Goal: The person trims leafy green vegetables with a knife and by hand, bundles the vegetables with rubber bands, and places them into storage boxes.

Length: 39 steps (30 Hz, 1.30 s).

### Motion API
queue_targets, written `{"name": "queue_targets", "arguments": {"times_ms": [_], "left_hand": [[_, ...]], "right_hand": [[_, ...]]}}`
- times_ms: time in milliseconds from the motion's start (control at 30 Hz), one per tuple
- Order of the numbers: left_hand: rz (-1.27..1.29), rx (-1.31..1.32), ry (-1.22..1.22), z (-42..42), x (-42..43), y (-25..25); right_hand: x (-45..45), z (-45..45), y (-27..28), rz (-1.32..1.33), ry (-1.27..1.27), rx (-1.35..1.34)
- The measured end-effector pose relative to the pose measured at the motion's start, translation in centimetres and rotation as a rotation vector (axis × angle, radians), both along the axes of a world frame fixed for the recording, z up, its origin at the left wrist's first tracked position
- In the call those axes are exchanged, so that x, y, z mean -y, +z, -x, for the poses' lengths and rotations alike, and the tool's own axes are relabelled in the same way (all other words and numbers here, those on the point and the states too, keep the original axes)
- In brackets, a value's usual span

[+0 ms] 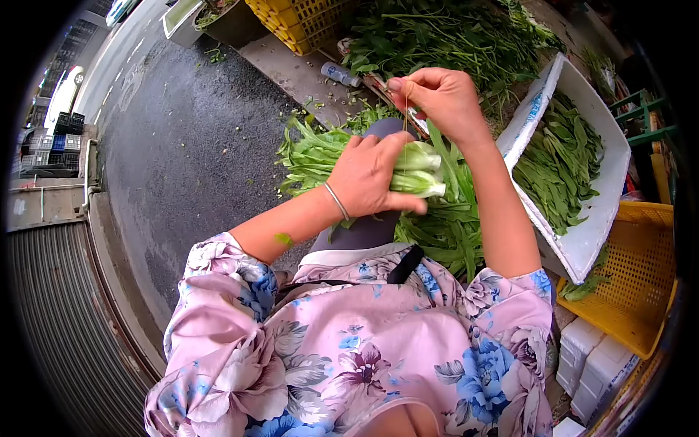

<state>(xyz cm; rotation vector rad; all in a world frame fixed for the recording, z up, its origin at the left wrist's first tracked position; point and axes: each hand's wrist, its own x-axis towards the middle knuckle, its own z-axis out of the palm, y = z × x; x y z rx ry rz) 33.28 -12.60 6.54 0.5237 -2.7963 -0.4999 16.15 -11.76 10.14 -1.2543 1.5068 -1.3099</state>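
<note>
A bunch of long-leaf lettuce (pixel 419 180) lies across my raised knee, its pale cut stems pointing right and its leaves (pixel 309 154) spreading left. My left hand (pixel 370 173), with a bracelet at the wrist, is wrapped over the bunch from above, thumb along the near side. Above the stems, my right hand (pixel 443 102) is raised with thumb and forefinger pinched together. A thin strand of string (pixel 406 131) runs from this pinch down to the bunch; where it passes beneath is hidden. More loose lettuce leaves (pixel 448 231) lie beside and below the knee.
Leafy greens (pixel 451 44) are heaped at the back. At the right, a white foam box (pixel 608 171) holds more leaves, near a yellow plastic basket (pixel 630 255) and white foam boxes (pixel 593 364). A plastic bottle (pixel 340 73) lies ahead, near a yellow crate (pixel 302 25). Wet asphalt (pixel 196 146) extends left.
</note>
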Motion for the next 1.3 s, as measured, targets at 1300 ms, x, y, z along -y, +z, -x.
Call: {"name": "queue_targets", "arguments": {"times_ms": [1300], "left_hand": [[-0.658, -0.073, -0.150, 0.5, 3.3, -2.4]], "right_hand": [[-10.6, -0.2, -14.5, -0.455, -0.102, 1.611]]}}
